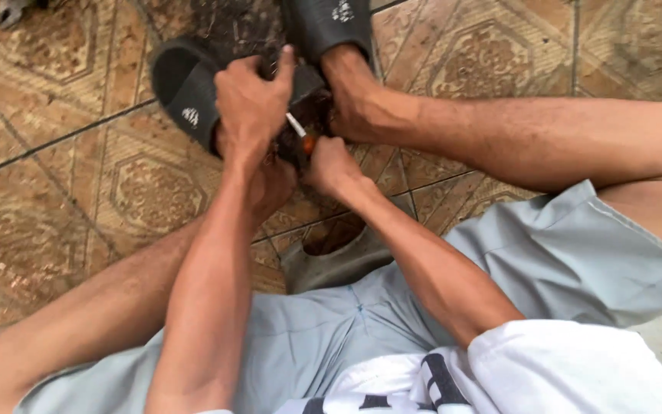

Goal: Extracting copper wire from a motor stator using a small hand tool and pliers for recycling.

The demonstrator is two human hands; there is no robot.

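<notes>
Two hands [250,100] [331,165], orange-tipped tool [300,132], black sandals [185,88]

The person wore pale grey-blue shorts [553,261], a white shirt [545,376] with dark printed markings at its hem, and black slide sandals [185,88] bearing small white marks, while both forearms and lower legs were bare, without sleeves.
</notes>
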